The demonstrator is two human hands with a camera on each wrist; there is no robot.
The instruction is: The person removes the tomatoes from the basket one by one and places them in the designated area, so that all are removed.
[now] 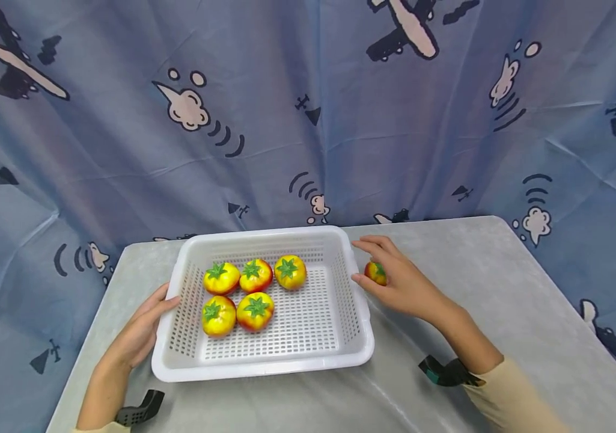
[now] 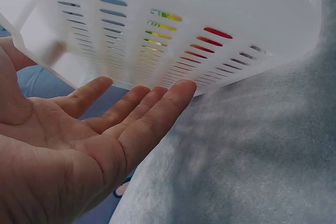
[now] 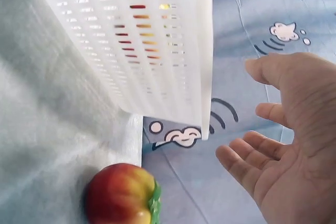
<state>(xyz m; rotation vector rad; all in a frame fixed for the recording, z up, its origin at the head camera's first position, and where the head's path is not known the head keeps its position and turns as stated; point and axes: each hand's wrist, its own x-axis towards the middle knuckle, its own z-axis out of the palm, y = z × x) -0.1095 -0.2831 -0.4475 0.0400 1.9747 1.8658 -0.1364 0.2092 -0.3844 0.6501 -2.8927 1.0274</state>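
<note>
A white plastic basket [image 1: 308, 337] with slotted walls stands on the table. Several yellow-and-red tomato-like fruits [image 1: 255, 311] with green leafy tops lie in its left and middle part. My left hand [image 1: 137, 331] holds the basket's left side, its thumb over the rim; in the left wrist view the fingers [image 2: 157, 121] reach along the outer wall. Beside the right rim, my right hand [image 1: 394, 276] has its fingers and thumb spread, with a gap to the basket in the right wrist view. One more such fruit [image 3: 121, 195] sits on the table by the basket, partly hidden by this hand in the head view.
The grey table [image 1: 475, 276] extends to the right of the basket and in front of it. Behind the table hangs a blue curtain [image 1: 264, 120] printed with planes and clouds. Each wrist carries a black strap [image 1: 448, 371].
</note>
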